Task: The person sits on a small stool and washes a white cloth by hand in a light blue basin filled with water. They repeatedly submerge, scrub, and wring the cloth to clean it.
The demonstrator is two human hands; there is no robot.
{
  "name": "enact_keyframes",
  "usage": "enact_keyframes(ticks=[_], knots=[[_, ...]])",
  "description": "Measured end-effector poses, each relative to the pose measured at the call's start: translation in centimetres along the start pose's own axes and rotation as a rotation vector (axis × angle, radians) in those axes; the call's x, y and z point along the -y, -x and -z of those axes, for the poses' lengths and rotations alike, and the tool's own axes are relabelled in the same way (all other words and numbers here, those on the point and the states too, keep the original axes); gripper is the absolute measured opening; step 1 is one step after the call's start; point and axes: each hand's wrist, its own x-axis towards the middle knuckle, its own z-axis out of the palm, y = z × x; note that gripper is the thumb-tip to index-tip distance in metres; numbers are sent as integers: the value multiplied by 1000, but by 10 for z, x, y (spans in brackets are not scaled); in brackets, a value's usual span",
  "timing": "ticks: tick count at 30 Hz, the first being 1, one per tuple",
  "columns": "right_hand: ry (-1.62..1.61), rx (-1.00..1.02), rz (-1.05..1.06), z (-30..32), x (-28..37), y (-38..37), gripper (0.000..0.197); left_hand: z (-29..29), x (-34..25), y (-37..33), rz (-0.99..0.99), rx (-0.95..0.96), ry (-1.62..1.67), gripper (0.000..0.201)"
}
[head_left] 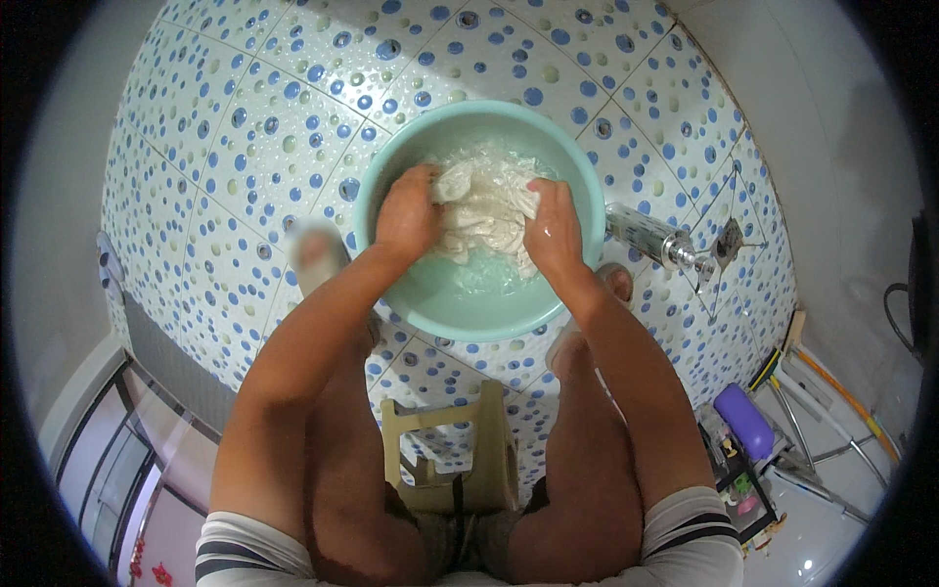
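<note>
- Lying bunched between the hands, in the green basin, the off-white cloth is clutched at its left by the left hand and at its right by the right hand; neither is nearer, long axis unclear.
- Water is contained there.
- Spotted floor tiles are spread beneath; a plastic stool is placed behind.

We can see well, because the room is bright. White light shines off the floor on the far side, and tiny sparkles dance on the water. The bottle on the right is shiny too. We spot a soft gray shadow on the right wall. A fuzzy patch covers part of the left foot. Around the sides, straight lines bend, and the corners go black.
</note>
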Motion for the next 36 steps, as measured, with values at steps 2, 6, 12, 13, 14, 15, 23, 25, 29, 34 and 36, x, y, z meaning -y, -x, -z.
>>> enact_keyframes(ticks=[2,6,12,13,14,15,23,25,29,34,36], knots=[[-194,-79,-14,21,13,1,53,25,-1,-4,56,67,56,41],[-617,172,-115,69,12,7,63,85,-37,-2,318,421,409,39],[-1212,239,-330,130,48,13,65,134,-49,16,512,344,1309,51],[-1267,245,-329,137,55,15,65,140,-49,18,525,325,1372,52],[-1314,261,-296,143,60,19,64,144,-47,21,504,348,1488,54],[-1360,278,-263,148,64,23,63,146,-46,22,471,381,1559,54],[-1271,232,-357,145,75,11,44,139,-22,27,527,381,1781,44],[-1243,201,-419,137,66,8,39,137,-14,30,567,341,1765,40],[-1318,168,-431,130,62,9,37,136,-17,30,603,303,1645,42],[-1131,150,-493,135,65,5,34,138,-55,18,621,235,1220,50],[-833,176,-425,139,75,3,38,139,-54,19,579,248,1061,50]])
